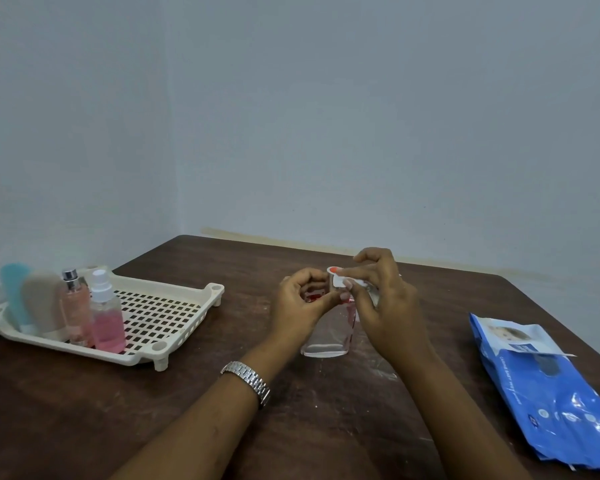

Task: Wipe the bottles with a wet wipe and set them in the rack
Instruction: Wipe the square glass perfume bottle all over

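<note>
**Q:** Firstly, where was the clear plastic bottle (pixel 329 336) with the orange-topped white cap (pixel 333 270)?

**A:** At the centre of the dark brown wooden table (pixel 84 410), base down on the surface, well apart from the rack. The left hand (pixel 300 301) gripped its upper part, fingers curled round it.

**Q:** And the right hand (pixel 387 299)?

**A:** Its fingers pinched a white wet wipe (pixel 343 281) against the bottle's neck, just below the cap.

**Q:** What did the rack hold?

**A:** The cream perforated plastic rack (pixel 167 285) stood at the table's left side. Four items stood upright at its left end:
- a teal tube (pixel 14 296)
- a beige tube (pixel 44 303)
- a pink perfume bottle with a silver cap (pixel 77 306)
- a clear spray bottle holding pink liquid (pixel 106 318)

**Q:** Other items?

**A:** A blue wet-wipe pack (pixel 551 403) lay near the right edge, flap lifted. A silver metal watch (pixel 248 377) sat on the left wrist.
</note>
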`<state>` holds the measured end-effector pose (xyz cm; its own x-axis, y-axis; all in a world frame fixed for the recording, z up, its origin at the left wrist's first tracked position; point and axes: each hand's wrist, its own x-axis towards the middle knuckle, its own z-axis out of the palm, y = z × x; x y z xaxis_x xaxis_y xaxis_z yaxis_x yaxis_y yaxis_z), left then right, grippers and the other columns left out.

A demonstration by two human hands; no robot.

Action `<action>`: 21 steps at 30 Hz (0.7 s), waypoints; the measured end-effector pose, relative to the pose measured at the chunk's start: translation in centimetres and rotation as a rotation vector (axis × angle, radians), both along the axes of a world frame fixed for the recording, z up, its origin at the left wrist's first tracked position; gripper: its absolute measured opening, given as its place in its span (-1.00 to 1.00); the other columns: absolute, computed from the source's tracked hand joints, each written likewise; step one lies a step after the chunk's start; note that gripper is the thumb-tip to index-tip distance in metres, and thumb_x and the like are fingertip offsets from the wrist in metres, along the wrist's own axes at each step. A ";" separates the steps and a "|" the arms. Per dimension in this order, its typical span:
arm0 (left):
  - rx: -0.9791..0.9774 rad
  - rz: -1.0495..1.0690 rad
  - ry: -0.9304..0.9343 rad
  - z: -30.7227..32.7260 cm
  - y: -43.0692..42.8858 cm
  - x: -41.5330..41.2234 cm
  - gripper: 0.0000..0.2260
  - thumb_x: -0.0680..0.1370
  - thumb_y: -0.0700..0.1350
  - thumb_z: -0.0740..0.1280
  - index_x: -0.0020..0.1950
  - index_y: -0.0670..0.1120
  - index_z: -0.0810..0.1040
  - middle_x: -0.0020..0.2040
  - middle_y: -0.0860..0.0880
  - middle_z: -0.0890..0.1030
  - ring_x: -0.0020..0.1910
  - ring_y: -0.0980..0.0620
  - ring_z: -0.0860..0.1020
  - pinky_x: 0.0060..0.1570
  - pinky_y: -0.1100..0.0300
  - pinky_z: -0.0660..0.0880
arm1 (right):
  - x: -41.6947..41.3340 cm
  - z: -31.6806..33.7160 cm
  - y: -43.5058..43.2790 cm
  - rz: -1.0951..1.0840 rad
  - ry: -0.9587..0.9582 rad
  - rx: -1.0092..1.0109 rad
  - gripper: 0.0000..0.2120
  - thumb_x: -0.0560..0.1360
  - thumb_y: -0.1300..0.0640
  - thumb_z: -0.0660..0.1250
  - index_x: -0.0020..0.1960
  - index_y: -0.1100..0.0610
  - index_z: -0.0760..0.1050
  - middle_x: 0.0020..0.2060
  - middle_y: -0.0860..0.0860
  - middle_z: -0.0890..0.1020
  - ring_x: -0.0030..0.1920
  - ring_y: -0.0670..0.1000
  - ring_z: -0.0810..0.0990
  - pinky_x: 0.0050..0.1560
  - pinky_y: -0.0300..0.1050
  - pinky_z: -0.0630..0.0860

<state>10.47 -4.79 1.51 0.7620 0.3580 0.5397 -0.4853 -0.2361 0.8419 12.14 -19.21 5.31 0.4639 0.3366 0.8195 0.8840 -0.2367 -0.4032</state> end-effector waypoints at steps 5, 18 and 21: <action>0.038 -0.063 0.053 0.5 0.6 -0.2 -0.59 0.25 0.24 0.49 -0.02 0.05 0.59 -0.01 -0.02 0.64 0.02 0.04 0.60 -0.02 0.16 0.57 | 1.5 -0.3 -0.9 -0.156 -0.060 0.068 -0.86 0.47 0.28 0.36 -0.05 0.06 0.55 -0.17 -0.13 0.59 -0.11 -0.26 0.52 -0.14 -0.44 0.42; -0.179 -0.268 0.054 1.4 0.7 -0.7 -0.82 0.44 -0.17 0.40 0.04 -0.11 0.60 -0.12 -0.05 0.67 -0.13 0.10 0.64 -0.13 0.28 0.54 | 1.9 -2.3 -0.1 -0.145 -0.011 -0.017 -0.80 0.39 0.34 0.42 -0.14 0.05 0.61 -0.22 -0.16 0.61 -0.18 -0.23 0.54 -0.14 -0.48 0.42; -0.171 -0.266 0.042 1.3 0.6 -0.6 -0.80 0.41 -0.14 0.43 0.02 -0.09 0.60 -0.13 -0.05 0.67 -0.12 0.09 0.64 -0.09 0.25 0.55 | 1.9 -2.2 0.1 -0.129 0.083 0.037 -0.81 0.42 0.29 0.42 -0.15 -0.01 0.59 -0.24 -0.13 0.63 -0.19 -0.17 0.58 -0.23 -0.34 0.49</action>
